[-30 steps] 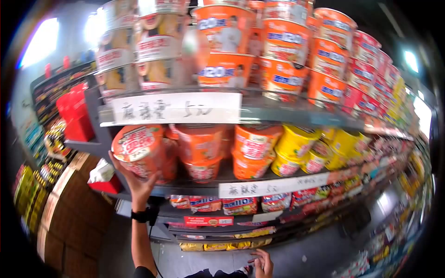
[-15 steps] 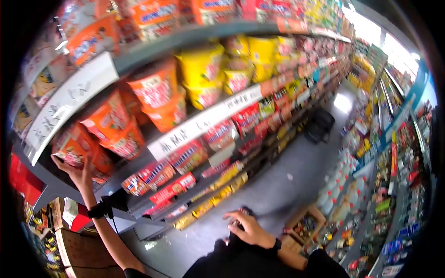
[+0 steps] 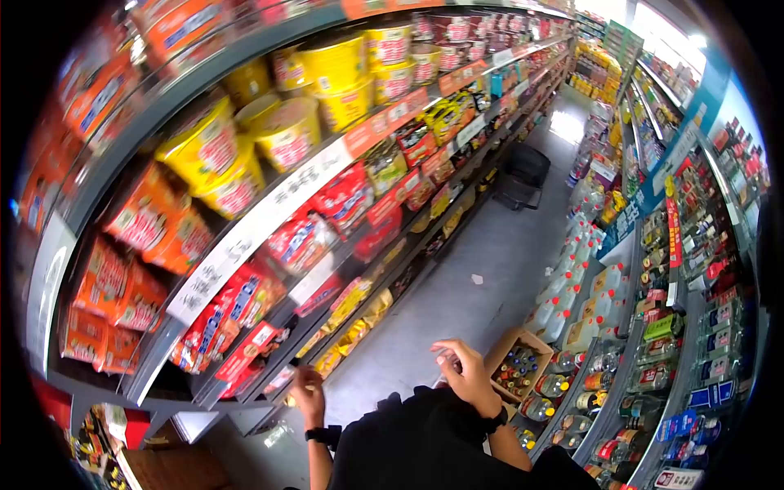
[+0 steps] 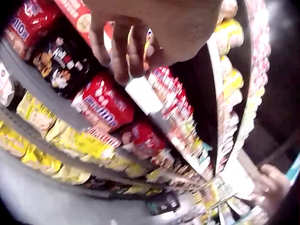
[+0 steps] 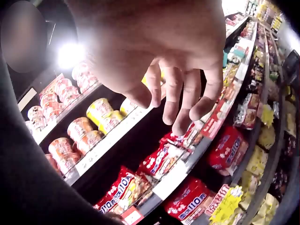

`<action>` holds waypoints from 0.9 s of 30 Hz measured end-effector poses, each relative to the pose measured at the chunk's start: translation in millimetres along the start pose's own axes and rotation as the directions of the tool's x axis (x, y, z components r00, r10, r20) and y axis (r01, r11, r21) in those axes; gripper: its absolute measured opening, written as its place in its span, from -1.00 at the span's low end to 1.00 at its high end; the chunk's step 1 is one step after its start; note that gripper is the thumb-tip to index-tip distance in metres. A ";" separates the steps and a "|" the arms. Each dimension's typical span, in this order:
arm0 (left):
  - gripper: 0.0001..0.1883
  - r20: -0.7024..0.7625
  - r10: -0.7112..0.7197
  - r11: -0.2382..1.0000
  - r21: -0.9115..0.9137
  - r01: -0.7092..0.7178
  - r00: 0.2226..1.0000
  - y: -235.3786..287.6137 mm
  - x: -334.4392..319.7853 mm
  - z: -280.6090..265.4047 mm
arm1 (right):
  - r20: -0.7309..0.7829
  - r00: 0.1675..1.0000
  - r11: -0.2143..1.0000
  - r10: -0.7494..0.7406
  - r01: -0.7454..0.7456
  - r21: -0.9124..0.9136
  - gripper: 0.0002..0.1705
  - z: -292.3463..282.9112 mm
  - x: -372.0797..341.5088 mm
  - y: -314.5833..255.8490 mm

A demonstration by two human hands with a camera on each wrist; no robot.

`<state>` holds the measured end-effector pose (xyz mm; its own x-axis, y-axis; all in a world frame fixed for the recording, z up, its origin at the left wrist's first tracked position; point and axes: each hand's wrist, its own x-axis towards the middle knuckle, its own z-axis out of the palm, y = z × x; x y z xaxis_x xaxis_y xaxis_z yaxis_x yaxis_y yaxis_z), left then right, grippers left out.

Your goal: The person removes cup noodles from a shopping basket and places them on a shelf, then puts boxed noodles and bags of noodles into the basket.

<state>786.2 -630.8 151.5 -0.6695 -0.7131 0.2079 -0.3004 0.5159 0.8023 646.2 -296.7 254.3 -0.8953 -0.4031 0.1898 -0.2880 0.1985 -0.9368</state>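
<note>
Low in the head view, my left hand (image 3: 308, 396) hangs in front of the shelf's lower tiers with loosely bent fingers and nothing in it. My right hand (image 3: 465, 371) hovers over the aisle before my body, its fingers relaxed and also empty. Orange instant noodle cups (image 3: 143, 214) are stacked in twos on the shelf to the left, with yellow noodle cups (image 3: 204, 155) beside them. Red bagged noodles (image 3: 224, 314) fill the tier below. In the right wrist view, the fingers (image 5: 173, 89) dangle in front of these packs, apart from them.
White price strips (image 3: 261, 224) run along the shelf edge. A black basket (image 3: 523, 175) stands on the grey aisle floor (image 3: 441, 306). To the right are a cardboard box (image 3: 514, 363) of small bottles, large clear jugs (image 3: 563, 286) and bottle-filled shelves. A brown carton (image 3: 175, 469) sits lower left.
My left hand has let go of the orange noodle cup on the shelf and dropped down toward my body. The head view has swung right along the aisle. My right hand has come up, still empty.
</note>
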 end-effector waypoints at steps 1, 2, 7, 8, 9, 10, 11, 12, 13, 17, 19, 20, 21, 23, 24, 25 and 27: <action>-0.88 0.119 -0.073 0.996 0.056 0.066 0.990 -6.6 -4.8 29.0 | -0.034 0.999 1.000 -0.011 0.010 -0.015 -0.71 -17.4 6.9 6.3; -0.87 0.226 -0.064 0.970 0.243 0.007 0.972 -43.0 -10.9 63.2 | -0.066 0.998 1.000 0.001 -0.003 -0.023 -0.71 -34.9 10.6 15.3; -0.68 0.636 -0.318 0.820 0.557 -0.133 0.703 -186.0 -68.3 142.8 | -0.245 0.966 0.989 0.086 -0.111 -0.094 -0.73 -124.8 17.8 68.1; -0.67 0.688 -0.441 0.780 0.612 -0.134 0.576 -193.9 -76.6 147.3 | -0.277 0.957 0.983 0.082 -0.123 -0.135 -0.73 -143.3 16.3 76.7; -0.67 0.696 -0.535 0.745 0.656 -0.122 0.478 -196.2 -82.7 154.0 | -0.305 0.949 0.975 0.080 -0.138 -0.176 -0.73 -160.9 14.5 84.0; -0.67 0.690 -0.605 0.721 0.687 -0.095 0.398 -193.2 -87.4 162.3 | -0.330 0.941 0.964 0.075 -0.153 -0.216 -0.73 -177.8 14.6 91.0; -0.67 0.676 -0.651 0.702 0.709 -0.066 0.345 -186.8 -90.5 171.6 | -0.353 0.933 0.953 0.068 -0.165 -0.252 -0.72 -193.4 15.7 97.8; -0.67 0.661 -0.687 0.685 0.728 -0.037 0.302 -179.3 -93.2 180.8 | -0.408 0.908 0.944 0.093 -0.210 -0.254 -0.72 -206.2 15.4 106.8; -0.67 0.650 -0.706 0.675 0.738 -0.009 0.281 -172.2 -95.3 191.4 | -0.423 0.888 0.925 0.180 -0.299 -0.234 -0.71 -218.6 14.6 116.0; -0.66 0.624 -0.734 0.663 0.744 0.084 0.268 -148.4 -78.9 246.9 | -0.431 0.817 0.874 0.383 -0.471 -0.115 -0.71 -260.3 31.3 160.0; -0.66 0.628 -0.721 0.680 0.723 0.122 0.292 -135.2 -61.7 282.1 | -0.420 0.822 0.875 0.384 -0.469 -0.118 -0.72 -280.6 53.3 180.6; -0.66 0.631 -0.712 0.690 0.710 0.141 0.307 -124.9 -50.5 301.4 | -0.465 0.822 0.898 0.331 -0.425 -0.113 -0.71 -289.4 69.0 192.6; -0.66 0.632 -0.705 0.698 0.698 0.157 0.322 -121.5 -40.8 320.5 | -0.453 0.840 0.888 0.298 -0.418 -0.191 -0.71 -305.0 85.4 201.9; -0.65 0.636 -0.698 0.707 0.684 0.179 0.328 -111.7 -23.5 360.2 | -0.421 0.876 0.854 0.235 -0.393 -0.342 -0.70 -338.5 122.6 218.3; -0.66 0.715 -0.618 0.780 0.610 0.140 0.327 -98.7 -4.5 387.1 | -0.466 0.871 0.893 0.156 -0.326 -0.311 -0.72 -353.8 136.6 239.1; -0.66 0.785 -0.529 0.844 0.526 0.104 0.322 -82.6 15.5 414.3 | -0.504 0.850 0.872 0.154 -0.357 -0.335 -0.75 -374.8 152.3 245.3; -0.67 0.861 -0.386 0.915 0.403 0.019 0.331 -48.0 51.5 480.4 | -0.559 0.811 0.820 0.171 -0.432 -0.375 -0.77 -418.2 174.2 271.3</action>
<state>439.7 -464.2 -145.2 -0.6910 -0.0265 -0.7223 -0.5611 0.6497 0.5129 269.9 60.6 156.1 -0.9656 0.2065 0.1579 0.0227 0.6723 -0.7399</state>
